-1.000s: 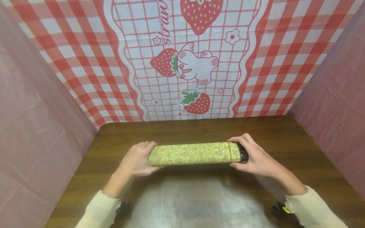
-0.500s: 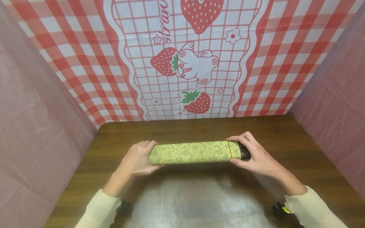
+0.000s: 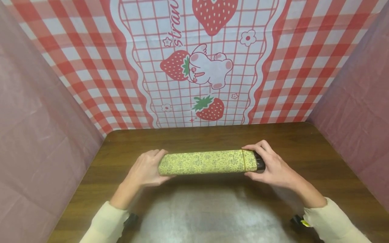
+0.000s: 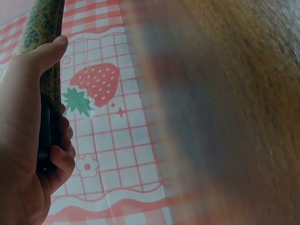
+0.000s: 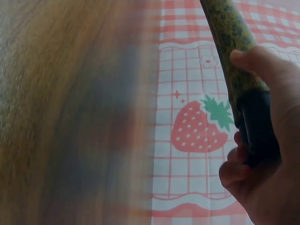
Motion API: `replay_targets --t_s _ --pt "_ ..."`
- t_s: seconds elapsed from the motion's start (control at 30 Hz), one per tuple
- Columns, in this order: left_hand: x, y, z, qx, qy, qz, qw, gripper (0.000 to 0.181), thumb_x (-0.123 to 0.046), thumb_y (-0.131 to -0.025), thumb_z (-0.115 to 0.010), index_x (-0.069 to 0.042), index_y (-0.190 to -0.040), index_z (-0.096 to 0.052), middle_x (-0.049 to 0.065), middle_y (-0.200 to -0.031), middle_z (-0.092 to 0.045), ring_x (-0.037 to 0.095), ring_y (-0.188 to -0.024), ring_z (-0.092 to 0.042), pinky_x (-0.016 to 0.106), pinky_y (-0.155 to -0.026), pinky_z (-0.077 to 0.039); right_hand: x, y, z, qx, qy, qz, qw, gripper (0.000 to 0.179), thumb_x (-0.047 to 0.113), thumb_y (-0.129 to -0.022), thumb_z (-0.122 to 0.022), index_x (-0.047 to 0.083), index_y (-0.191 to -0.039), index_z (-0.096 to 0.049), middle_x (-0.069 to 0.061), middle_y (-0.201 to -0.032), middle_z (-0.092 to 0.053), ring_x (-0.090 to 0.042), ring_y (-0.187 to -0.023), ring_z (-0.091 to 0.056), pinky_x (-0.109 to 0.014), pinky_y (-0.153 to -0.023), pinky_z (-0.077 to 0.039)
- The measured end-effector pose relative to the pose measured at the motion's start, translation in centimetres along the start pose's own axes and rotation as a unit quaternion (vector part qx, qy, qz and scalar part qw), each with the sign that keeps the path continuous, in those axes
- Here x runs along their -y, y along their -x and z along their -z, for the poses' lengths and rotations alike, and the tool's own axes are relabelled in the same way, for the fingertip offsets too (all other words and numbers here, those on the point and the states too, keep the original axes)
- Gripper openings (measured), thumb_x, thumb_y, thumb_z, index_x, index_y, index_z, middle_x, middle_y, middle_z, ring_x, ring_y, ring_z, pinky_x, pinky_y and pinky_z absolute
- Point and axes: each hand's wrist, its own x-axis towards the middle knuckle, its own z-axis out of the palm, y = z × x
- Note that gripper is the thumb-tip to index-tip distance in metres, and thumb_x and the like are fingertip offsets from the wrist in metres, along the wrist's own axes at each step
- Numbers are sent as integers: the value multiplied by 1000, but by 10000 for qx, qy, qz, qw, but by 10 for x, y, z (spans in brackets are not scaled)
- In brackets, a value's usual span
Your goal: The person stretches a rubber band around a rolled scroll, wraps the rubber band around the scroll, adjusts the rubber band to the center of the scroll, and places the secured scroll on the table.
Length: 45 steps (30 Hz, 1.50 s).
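Note:
A long, flattened case (image 3: 203, 162) covered in yellow-green floral pattern is held level above the table, lying left to right. My left hand (image 3: 147, 168) grips its left end, thumb along the near side and fingers round the far side. In the left wrist view a black end piece (image 4: 45, 126) shows within the palm. My right hand (image 3: 271, 165) grips the other end, thumb and fingers at a thin seam near the black end cap (image 3: 260, 162). The right wrist view shows the fingers curled behind that dark cap (image 5: 258, 124), partly hidden by the hand.
The brown wooden table (image 3: 127, 141) has a shiny glare patch near its front. A red-and-white strawberry cloth (image 3: 209, 67) hangs behind it. Pink cloth walls (image 3: 36, 118) stand at both sides. Small black items (image 3: 296, 220) show beside the sleeves.
Half a second ago the right hand stood slightly farther right, with more of the black cap showing; it has moved back in. The left hand and case have barely shifted.

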Motion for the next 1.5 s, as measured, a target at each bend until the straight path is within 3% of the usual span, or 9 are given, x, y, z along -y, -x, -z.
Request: replay_targets --t_s 0.13,0.27,0.53,0.8,1.03,1.33,1.5 --pt "-1 -1 -2 -25 1 -20 10000 81 -53 -64 -104 -6 -121 -71 5 -89 -76 19 -71 -68 32 -65 -62 4 -1 -2 -87 190 -245 9995 83 32 -69 -106 35 -144 -70 5 -119 -56 -6 -104 -60 -38 -80 -57" --pt "-2 -1 -2 45 5 8 10000 82 -54 -64 -104 -5 -122 -71 5 -91 -77 19 -72 -68 32 -65 -62 6 -1 -2 -38 305 -308 9991 84 36 -69 -107 35 -146 -70 3 -119 -56 -12 -101 -63 -38 -77 -57" --pt "-1 -1 0 0 -29 -32 10000 81 -52 -64 -104 -6 -121 -71 5 -89 -76 18 -71 -68 32 -64 -61 3 0 3 46 134 -100 9998 80 31 -74 -101 31 -146 -68 5 -120 -55 -3 -101 -55 -33 -79 -55" --pt "-2 0 -1 140 25 66 9999 80 -51 -65 -104 -5 -122 -71 5 -90 -76 18 -72 -68 31 -65 -61 4 0 -3 -74 346 -185 9992 78 35 -74 -103 34 -145 -71 4 -119 -56 -7 -96 -59 -33 -75 -53" --pt "-3 1 0 75 -1 43 10000 81 -51 -64 -105 -5 -122 -71 4 -87 -74 17 -71 -65 31 -65 -60 1 -1 2 3 35 67 10000 77 26 -78 -100 30 -147 -68 4 -120 -56 -2 -101 -55 -33 -80 -55" --pt "-2 -1 0 -11 3 -5 10000 81 -51 -63 -105 -6 -121 -71 4 -88 -75 17 -70 -66 31 -64 -60 5 -2 1 17 192 -90 9998 76 34 -81 -101 35 -150 -70 2 -119 -54 -2 -86 -49 -25 -70 -43" --pt "-1 0 -1 -138 3 -111 9998 80 -48 -62 -106 -6 -120 -71 4 -87 -74 17 -70 -66 31 -63 -60 6 -2 4 128 143 -148 9997 81 34 -77 -101 35 -150 -67 4 -120 -55 -5 -94 -56 -29 -74 -51"
